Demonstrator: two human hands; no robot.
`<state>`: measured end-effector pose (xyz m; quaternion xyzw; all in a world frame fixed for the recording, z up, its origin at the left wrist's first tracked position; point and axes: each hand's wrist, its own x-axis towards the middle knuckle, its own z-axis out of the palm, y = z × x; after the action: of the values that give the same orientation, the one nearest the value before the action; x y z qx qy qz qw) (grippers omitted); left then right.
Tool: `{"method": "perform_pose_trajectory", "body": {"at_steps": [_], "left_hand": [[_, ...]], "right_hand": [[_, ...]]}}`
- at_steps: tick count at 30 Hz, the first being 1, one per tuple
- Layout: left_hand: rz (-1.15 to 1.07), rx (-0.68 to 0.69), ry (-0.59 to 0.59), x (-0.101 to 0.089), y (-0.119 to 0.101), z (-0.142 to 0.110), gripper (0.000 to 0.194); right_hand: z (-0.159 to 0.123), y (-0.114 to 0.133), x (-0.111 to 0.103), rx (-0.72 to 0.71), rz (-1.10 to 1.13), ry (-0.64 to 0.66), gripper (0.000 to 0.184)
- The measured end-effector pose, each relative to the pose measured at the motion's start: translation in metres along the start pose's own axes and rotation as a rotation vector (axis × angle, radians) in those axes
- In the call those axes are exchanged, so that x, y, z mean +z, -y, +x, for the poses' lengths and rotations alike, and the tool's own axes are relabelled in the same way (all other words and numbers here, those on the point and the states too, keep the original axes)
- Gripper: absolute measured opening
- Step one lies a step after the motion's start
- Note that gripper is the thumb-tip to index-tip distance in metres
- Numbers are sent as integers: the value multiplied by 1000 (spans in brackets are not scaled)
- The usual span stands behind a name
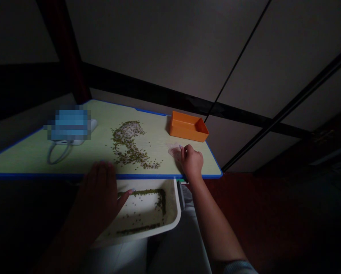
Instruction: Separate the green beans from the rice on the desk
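My right hand (192,161) is over the right side of the table, its fingers closed in a pinch; what they hold, if anything, is hidden. Just left of the fingertips lies a thin, pinkish, see-through patch (173,151), perhaps plastic film. My left hand (100,186) rests at the table's front edge, fingers stretched forward and thumb spread out over a white bin (176,219). Small green grains (130,154) lie scattered across the middle of the tabletop, with paler bits mixed in at the far end. More green grains (162,201) line the inside of the bin.
An orange rectangular box (184,132) stands at the table's back right corner. On the left, a blurred-out blue object (70,125) lies with a looped cord (58,156). The pale table (159,131) has a blue rim. Dark-seamed panels (170,49) rise behind it.
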<state>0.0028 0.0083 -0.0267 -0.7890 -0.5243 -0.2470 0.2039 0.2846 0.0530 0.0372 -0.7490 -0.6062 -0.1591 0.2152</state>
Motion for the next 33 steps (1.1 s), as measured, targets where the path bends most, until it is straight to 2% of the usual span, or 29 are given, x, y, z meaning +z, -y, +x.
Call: {"method": "perform_pose_trajectory", "body": {"at_steps": [6,19,25,33], "left_hand": [[13,-2,15,1,0,-1,90],[-5,-28,50,-4,-3,2,89],[6,-29,69,-5,-3,3,89],[0,-26,62,-3,-2,0,90]], "right_hand": [[1,3,-4,-228,-3,81,27],[5,1,-4,-410,127,170,30],[5,-2,-7,-425,209,206,31],[4,-10,-6,-353,468,277,24]]}}
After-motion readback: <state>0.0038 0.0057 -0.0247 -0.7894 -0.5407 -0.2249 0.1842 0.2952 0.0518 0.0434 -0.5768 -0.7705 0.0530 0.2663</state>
